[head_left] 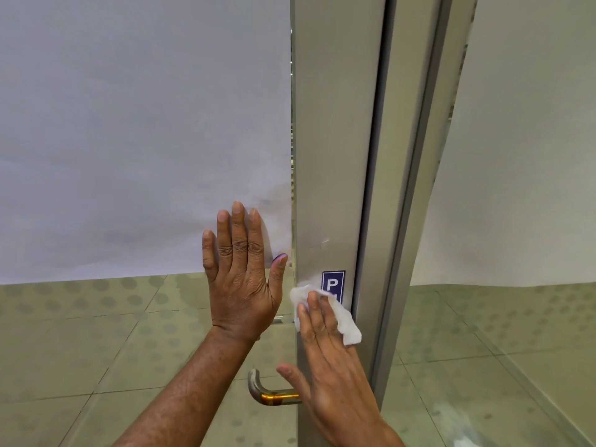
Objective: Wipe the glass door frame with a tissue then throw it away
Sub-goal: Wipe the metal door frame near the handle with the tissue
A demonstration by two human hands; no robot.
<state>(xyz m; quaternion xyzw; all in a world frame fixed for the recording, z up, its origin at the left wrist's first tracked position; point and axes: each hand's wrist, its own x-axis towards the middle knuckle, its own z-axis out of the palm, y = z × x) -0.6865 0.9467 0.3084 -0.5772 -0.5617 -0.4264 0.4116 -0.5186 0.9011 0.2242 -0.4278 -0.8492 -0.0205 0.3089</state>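
Note:
The metal door frame (335, 140) runs upright through the middle of the view, with glass on both sides. My right hand (332, 372) lies flat against the frame and presses a white tissue (346, 321) onto it, just under a blue sticker (333, 283) that the tissue partly covers. My left hand (240, 275) rests spread flat on the glass pane (96, 333) to the left of the frame, holding nothing.
A curved metal door handle (261, 390) sticks out from the frame below my left hand, partly behind my right hand. White paper (138, 130) covers the upper glass on the left, and more on the right (522, 156). A second frame post (416, 188) stands beside the first.

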